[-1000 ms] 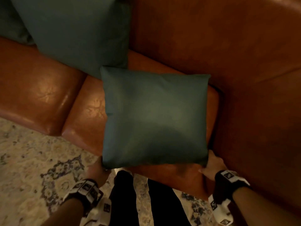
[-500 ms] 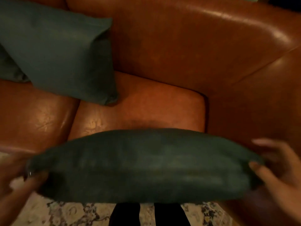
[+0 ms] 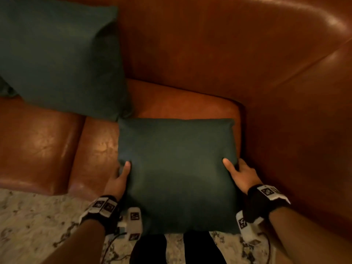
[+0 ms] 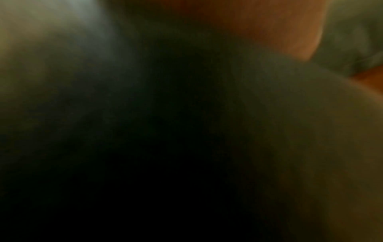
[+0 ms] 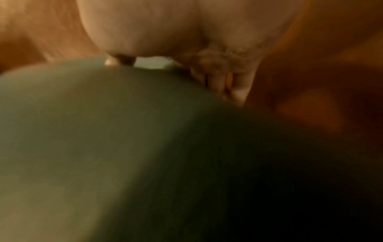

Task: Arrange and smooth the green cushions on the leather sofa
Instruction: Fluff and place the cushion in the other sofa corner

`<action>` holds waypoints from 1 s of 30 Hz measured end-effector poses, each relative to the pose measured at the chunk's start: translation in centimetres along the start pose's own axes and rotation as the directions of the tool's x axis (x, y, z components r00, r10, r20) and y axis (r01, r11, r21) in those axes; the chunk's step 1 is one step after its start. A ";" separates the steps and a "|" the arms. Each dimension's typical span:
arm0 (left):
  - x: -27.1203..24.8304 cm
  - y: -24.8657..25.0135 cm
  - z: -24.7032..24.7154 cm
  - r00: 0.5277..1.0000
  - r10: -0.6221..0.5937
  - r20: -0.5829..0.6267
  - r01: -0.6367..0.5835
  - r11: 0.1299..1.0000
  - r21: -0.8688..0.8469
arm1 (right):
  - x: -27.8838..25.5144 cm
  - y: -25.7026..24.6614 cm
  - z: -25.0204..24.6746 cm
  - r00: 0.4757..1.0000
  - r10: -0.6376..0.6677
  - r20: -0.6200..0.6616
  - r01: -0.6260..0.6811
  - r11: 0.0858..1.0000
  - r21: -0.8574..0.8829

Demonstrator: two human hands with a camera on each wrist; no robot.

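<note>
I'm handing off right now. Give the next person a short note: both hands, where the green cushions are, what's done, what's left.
Left hand: grips the left edge of the small cushion, thumb on top.
Right hand: grips its right edge the same way.
The small cushion lies face up over the front of the right seat of the sofa, near edge overhanging.
The large cushion leans against the backrest to the left.
Done: large cushion looks placed.
Left: probably stand the small cushion against the backrest and smooth both.

Fingers of the left hand [image 3: 118,180] and right hand [image 3: 242,174] hide beneath the square dark green fabric cushion [image 3: 177,174]; both wrist views blur heavily.
</note>
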State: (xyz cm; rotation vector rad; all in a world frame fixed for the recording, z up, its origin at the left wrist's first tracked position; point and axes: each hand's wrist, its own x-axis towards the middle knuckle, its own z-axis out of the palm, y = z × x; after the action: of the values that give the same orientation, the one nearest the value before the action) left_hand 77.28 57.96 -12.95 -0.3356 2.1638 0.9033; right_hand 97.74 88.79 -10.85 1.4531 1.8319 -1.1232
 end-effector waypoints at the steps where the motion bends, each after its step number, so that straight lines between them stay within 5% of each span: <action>1: -0.5 0.2 0.0 0.999 -0.022 -0.028 0.022 1.000 -0.020 | -0.4 -0.1 0.3 1.000 -0.001 -0.002 0.001 1.000 -0.013; 7: -2.7 -0.1 -1.0 0.994 0.096 -0.060 -0.102 0.989 -0.103 | -3.2 0.2 -0.8 0.985 -0.108 -0.134 0.117 0.991 0.063; 12: -0.4 -2.9 -0.5 0.994 0.046 0.100 -0.042 0.999 -0.034 | -2.5 0.2 -0.2 1.000 0.003 -0.017 -0.005 0.994 -0.106; 14: 0.2 -2.0 -0.9 0.996 0.060 0.065 -0.072 0.976 0.204 | -2.3 -0.4 -0.6 0.990 -0.074 -0.117 0.046 0.973 -0.226; 16: 0.1 0.6 -1.3 0.971 0.236 -0.050 -0.173 0.827 0.535 | -2.6 -2.1 -1.0 0.908 -0.304 -0.287 0.212 0.926 -0.312; 18: -0.2 4.3 -0.9 0.825 0.563 -0.045 -0.428 0.676 0.600 | -2.9 -4.9 -0.7 0.797 -0.514 -0.317 0.394 0.840 -0.374; 20: -0.4 8.0 1.8 0.685 0.714 0.142 -0.622 0.473 0.624 | -2.9 -8.3 0.6 0.863 -0.495 -0.100 0.402 0.793 -0.458; 22: -0.4 10.9 5.7 0.564 0.703 0.434 -0.741 0.198 0.642 | -2.1 -10.4 2.3 0.931 -0.352 0.092 0.338 0.744 -0.576; 24: 1.2 11.7 7.8 0.464 0.577 0.673 -0.799 -0.055 0.598 | -1.1 -11.2 2.8 0.959 -0.266 0.100 0.269 0.738 -0.618; 25: 2.8 11.5 7.8 0.474 0.535 0.699 -0.786 -0.100 0.610 | -0.7 -11.4 2.8 0.967 -0.243 0.076 0.239 0.762 -0.602; 26: 4.7 11.1 7.2 0.547 0.531 0.648 -0.742 -0.051 0.668 | -0.2 -11.4 2.7 0.971 -0.234 0.058 0.223 0.779 -0.586; 28: 8.2 9.9 4.6 0.776 0.488 0.400 -0.565 0.254 0.785 | 0.1 -11.8 2.8 0.972 -0.227 0.058 0.218 0.787 -0.577; 30: 10.4 8.4 1.5 0.909 0.354 0.220 -0.382 0.494 0.781 | 0.1 -12.6 3.3 0.972 -0.219 0.083 0.224 0.774 -0.593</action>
State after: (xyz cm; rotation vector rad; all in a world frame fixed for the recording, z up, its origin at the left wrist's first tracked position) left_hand 66.92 65.48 -17.05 0.6397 2.4000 0.0051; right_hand 85.38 85.14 -9.09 0.8709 2.1309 -0.5429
